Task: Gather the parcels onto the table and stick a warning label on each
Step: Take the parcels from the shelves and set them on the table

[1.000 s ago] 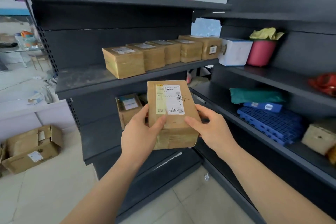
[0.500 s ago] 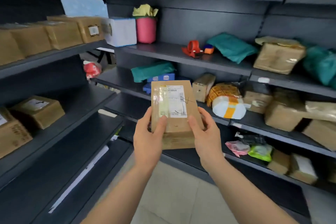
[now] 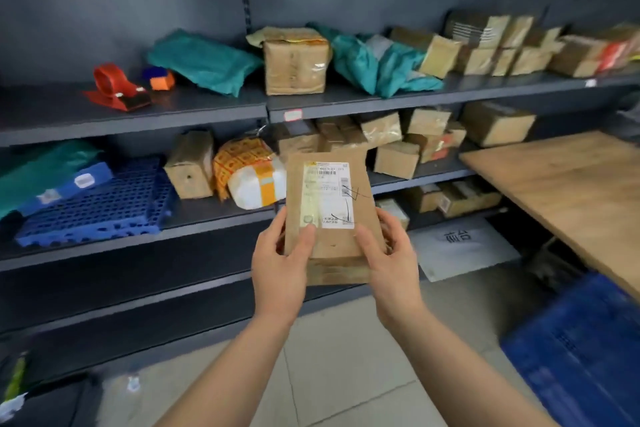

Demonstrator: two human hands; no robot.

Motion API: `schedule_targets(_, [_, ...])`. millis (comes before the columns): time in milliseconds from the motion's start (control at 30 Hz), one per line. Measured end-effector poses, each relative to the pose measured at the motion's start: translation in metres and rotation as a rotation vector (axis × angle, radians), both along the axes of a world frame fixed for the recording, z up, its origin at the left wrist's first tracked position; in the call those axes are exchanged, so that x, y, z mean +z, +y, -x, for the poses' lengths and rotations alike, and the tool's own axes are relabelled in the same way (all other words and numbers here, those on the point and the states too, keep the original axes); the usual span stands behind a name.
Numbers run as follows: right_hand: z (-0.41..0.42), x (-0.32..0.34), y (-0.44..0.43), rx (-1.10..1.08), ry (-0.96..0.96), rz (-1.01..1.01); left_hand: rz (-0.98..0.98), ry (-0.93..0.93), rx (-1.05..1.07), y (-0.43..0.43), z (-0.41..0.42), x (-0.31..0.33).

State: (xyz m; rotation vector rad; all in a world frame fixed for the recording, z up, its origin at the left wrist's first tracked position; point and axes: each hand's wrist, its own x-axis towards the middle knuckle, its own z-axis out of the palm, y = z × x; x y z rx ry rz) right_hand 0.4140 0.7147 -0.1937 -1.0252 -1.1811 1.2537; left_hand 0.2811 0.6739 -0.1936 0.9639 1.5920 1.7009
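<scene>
A red tape dispenser (image 3: 116,88) sits on the upper dark shelf (image 3: 138,114), with a small blue and orange block (image 3: 160,78) just beside it on its right. A blue plastic grid mat (image 3: 104,204) lies flat on the shelf below, partly under a blue flat pack (image 3: 65,185). On the tiled floor (image 3: 346,374) lies a white sheet with printed characters (image 3: 460,248). A blue crate (image 3: 585,357) stands at the lower right.

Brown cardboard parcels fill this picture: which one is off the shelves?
The flat brown cardboard parcel with the white shipping label, held between the left hand and right hand; the others sit on shelves.
</scene>
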Motion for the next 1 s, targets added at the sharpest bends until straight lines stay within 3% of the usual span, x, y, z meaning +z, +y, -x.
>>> schedule_targets(233, [-0.078, -0.012, 0.019, -0.321, 0.0, 0.045, -0.017, 0.008, -0.335, 0.058, -0.07, -0.006])
schedule_targets(533, [-0.219, -0.012, 0.061, -0.62, -0.005, 0.046, -0.017, 0.076, -0.605, 0.144, -0.213, -0.016])
schedule_targets(1000, [-0.474, -0.005, 0.174, -0.796, -0.002, 0.071, -0.061, -0.005, -0.857, 0.284, -0.47, -0.005])
